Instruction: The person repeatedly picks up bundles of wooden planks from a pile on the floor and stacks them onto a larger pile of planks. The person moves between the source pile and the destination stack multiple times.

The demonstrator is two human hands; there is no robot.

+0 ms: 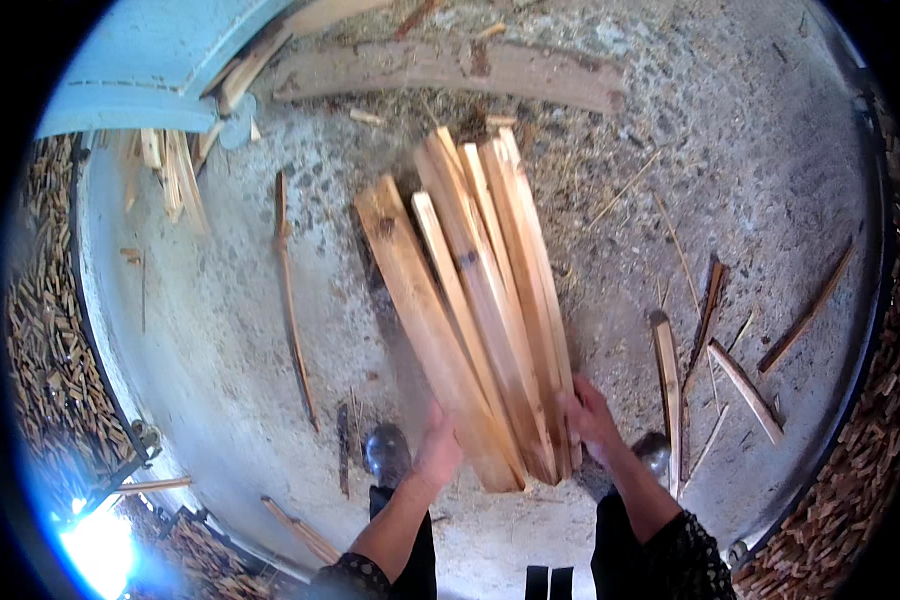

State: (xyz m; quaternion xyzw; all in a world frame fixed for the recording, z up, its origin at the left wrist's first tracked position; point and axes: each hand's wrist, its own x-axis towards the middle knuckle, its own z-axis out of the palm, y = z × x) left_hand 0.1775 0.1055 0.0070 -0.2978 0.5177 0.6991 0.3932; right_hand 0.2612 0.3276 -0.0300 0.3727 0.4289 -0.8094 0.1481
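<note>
A bundle of long, pale wooden boards [485, 285] lies lengthwise in front of me, its far ends fanned apart. Its leftmost piece is a wide plank [425, 320] with a dark knot near the far end; a narrow slat [440, 250] lies beside it. My left hand [438, 450] grips the bundle's near left edge, slightly blurred, its fingertips hidden by the plank. On the opposite side, my right hand [592, 415] is closed around the near right edge, thumb along the outer board. Whether the bundle is fully off the floor I cannot tell.
Thin sticks lie on the concrete floor [220, 330] at left and right, among them a split piece [747, 390]. A long flat board [450, 75] lies across the far side. Light-blue boxy structure [140, 70] stands far left. Heaped wood pieces [60, 340] flank both sides.
</note>
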